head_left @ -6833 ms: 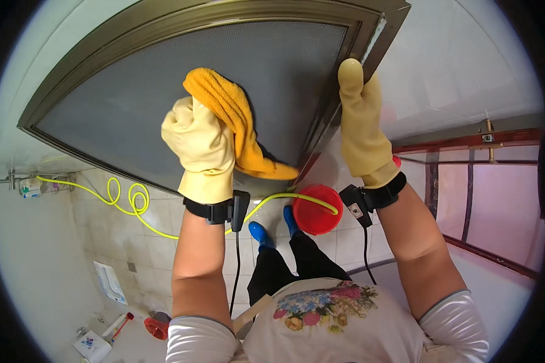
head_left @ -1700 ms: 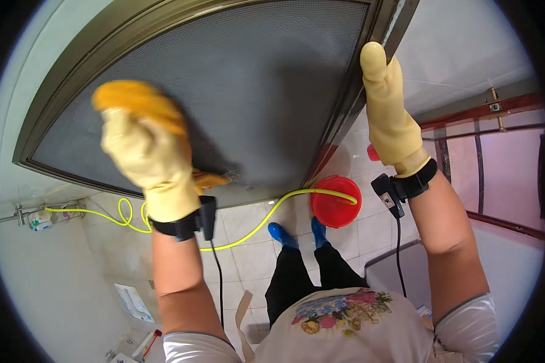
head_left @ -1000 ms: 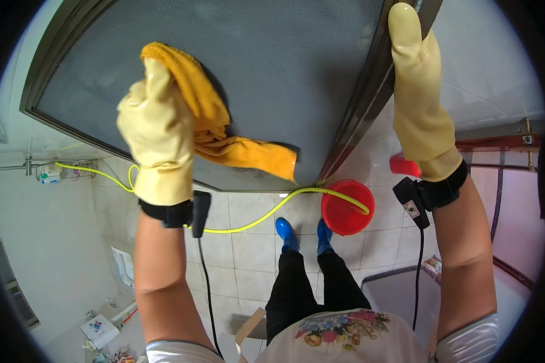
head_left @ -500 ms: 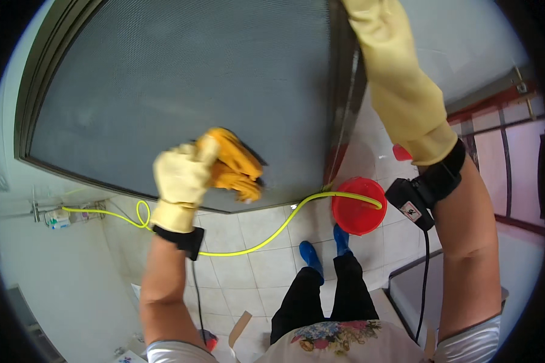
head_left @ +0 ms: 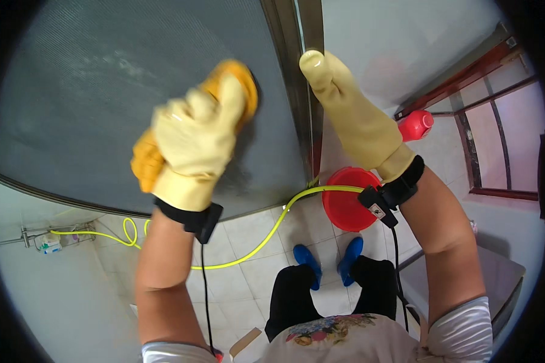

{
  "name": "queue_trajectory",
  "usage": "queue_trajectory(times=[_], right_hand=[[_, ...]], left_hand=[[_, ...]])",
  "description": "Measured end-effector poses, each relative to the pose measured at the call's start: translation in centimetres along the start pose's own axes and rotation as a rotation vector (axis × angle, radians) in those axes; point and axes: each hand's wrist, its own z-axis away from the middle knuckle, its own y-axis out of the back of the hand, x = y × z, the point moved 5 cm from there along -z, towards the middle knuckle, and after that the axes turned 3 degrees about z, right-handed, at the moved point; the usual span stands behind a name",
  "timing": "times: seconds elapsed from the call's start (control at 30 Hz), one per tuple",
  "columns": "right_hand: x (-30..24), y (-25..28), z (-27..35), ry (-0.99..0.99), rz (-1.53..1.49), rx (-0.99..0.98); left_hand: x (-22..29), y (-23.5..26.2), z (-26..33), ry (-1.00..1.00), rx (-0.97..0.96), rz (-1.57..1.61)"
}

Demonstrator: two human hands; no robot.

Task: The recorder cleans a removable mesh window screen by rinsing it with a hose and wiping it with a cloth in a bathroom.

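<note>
Washroom, likely bathroom: pale floor tiles [head_left: 239, 284], yellow hose [head_left: 297, 198], red bucket [head_left: 340, 212], wall-mounted rack [head_left: 25, 236] with container [head_left: 50, 245].

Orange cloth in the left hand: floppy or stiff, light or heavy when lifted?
The orange cloth is probably floppy: it bunches in folds beside the left hand. It is likely light, since one hand gathers it, though wetness, which I cannot judge, would add weight.

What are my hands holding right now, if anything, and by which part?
Your left hand holds the orange cloth by a bunched middle part, cloth showing either side. Your right hand is at the brown frame; any grip can't be told.
</note>
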Motion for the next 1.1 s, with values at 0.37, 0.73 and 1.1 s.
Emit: queue_trajectory(times=[0.37, 0.73, 1.1], right_hand=[[7.5, -3.3, 4.6, 0.141, -0.241, -0.03], [11.2, -3.0, 2.7, 0.172, -0.228, -0.043], [7.5, -4.9, 5.7, 0.228, -0.446, -0.079]], left_hand=[[11.7, -6.5, 19.6, -0.042, -0.426, 0.152], [4.3, -0.7, 5.4, 0.288, 0.29, -0.407], [24.1, -12.5, 26.7, -0.098, -0.208, 0.318]])
